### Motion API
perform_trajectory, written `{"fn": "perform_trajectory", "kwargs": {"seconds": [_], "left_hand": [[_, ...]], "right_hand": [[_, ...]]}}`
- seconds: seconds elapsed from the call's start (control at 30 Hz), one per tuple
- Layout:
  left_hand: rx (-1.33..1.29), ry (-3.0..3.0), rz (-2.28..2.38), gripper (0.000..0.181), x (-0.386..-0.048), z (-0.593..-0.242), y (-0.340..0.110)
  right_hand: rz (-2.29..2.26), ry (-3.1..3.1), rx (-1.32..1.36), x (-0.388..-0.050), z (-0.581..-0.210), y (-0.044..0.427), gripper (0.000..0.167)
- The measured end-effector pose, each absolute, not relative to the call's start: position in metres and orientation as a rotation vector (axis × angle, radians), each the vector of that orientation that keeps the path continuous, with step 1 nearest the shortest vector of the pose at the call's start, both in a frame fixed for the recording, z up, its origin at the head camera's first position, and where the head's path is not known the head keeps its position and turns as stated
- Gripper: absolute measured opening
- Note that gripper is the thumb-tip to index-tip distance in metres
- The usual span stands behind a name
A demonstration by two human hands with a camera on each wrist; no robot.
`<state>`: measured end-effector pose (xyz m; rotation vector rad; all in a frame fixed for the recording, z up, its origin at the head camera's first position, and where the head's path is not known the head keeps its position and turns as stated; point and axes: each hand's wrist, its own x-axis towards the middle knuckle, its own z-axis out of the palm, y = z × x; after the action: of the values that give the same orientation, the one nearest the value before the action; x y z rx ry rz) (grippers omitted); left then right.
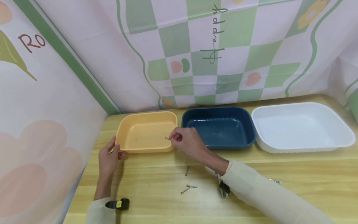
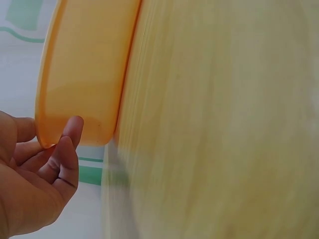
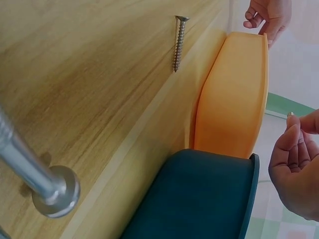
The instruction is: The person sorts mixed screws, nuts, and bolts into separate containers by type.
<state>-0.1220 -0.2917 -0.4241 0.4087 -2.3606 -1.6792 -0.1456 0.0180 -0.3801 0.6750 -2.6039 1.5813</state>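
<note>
At its near left corner, the yellow tray (image 1: pixel 146 147) has its rim gripped by my left hand (image 1: pixel 108 159), thumb on one side and curled fingers on the other in the left wrist view. My right hand (image 1: pixel 188 141) pinches a small screw (image 1: pixel 167 138) between thumb and fingertips, over the tray's right side. Only the screw's head end shows past the fingers. On the wooden table in front lie a few loose screws (image 1: pixel 191 186); one screw (image 3: pixel 178 45) appears large in the right wrist view, its thread plain.
A dark blue tray (image 1: pixel 223 146) stands right of the yellow one, and a white tray (image 1: pixel 302 148) beyond it. Long metal bolts (image 1: pixel 219 186) lie partly hidden by my right sleeve. Shiny small metal pieces (image 1: pixel 277 182) lie behind that forearm. A patterned cloth (image 1: pixel 204 84) hangs at the back.
</note>
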Motion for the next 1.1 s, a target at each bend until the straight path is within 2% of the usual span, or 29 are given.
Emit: {"fn": "perform_trajectory", "kwargs": {"seconds": [0.4, 1.1], "left_hand": [[0.427, -2.347, -1.7, 0.046, -0.122, -0.424, -0.291], [0.429, -2.359, -1.706, 0.046, -0.122, -0.422, -0.29]], "right_hand": [[1.434, -2.673, 0.641, -0.151, -0.378, 0.007, 0.014], [1.441, -2.738, 0.616, -0.158, -0.385, -0.002, 0.014]]}}
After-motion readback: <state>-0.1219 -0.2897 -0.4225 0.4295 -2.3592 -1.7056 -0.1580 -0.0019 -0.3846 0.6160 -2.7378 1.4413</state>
